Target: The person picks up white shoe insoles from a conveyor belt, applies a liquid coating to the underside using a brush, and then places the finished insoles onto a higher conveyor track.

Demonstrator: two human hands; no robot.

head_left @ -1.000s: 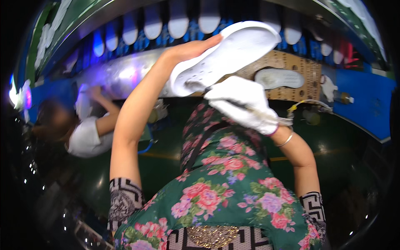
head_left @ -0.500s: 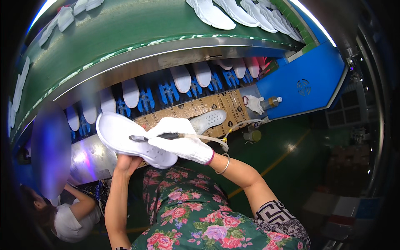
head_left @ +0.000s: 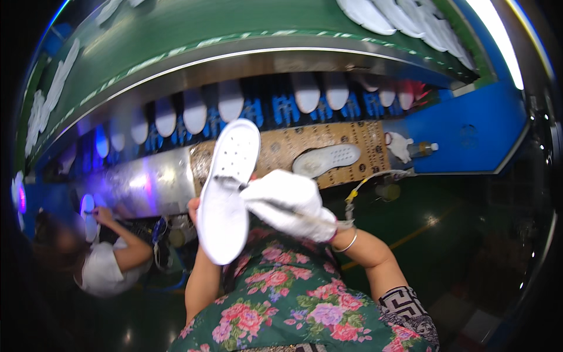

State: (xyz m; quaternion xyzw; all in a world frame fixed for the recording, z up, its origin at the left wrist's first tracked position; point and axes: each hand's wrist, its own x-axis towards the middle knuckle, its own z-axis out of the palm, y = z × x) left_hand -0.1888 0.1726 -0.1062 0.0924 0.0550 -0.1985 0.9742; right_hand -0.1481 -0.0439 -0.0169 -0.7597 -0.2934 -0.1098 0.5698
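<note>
A white shoe sole (head_left: 226, 220) rests in my bare left hand (head_left: 194, 209), which grips it from below and at its left edge; most of those fingers are hidden. Small holes mark the sole's far end. My right hand (head_left: 290, 198), in a white knit glove, is closed around a dark-tipped brush (head_left: 229, 181) with a pale tube trailing back past the wrist. The brush tip touches the middle of the sole's upper face. Right of my hands, another white sole (head_left: 325, 161) with small holes lies on the cardboard (head_left: 275, 141).
Beyond runs a row of white soles (head_left: 230, 102) between blue holders, under a green conveyor (head_left: 205, 29) carrying white pieces (head_left: 404, 23). A loose glove (head_left: 400, 146) and a bottle (head_left: 421, 149) stand by the blue housing (head_left: 469, 135). A co-worker (head_left: 111, 264) sits at left.
The sole in my left hand has turned, so its holed end now points away from me. The brush tip is now near those holes. The whole view has shifted.
</note>
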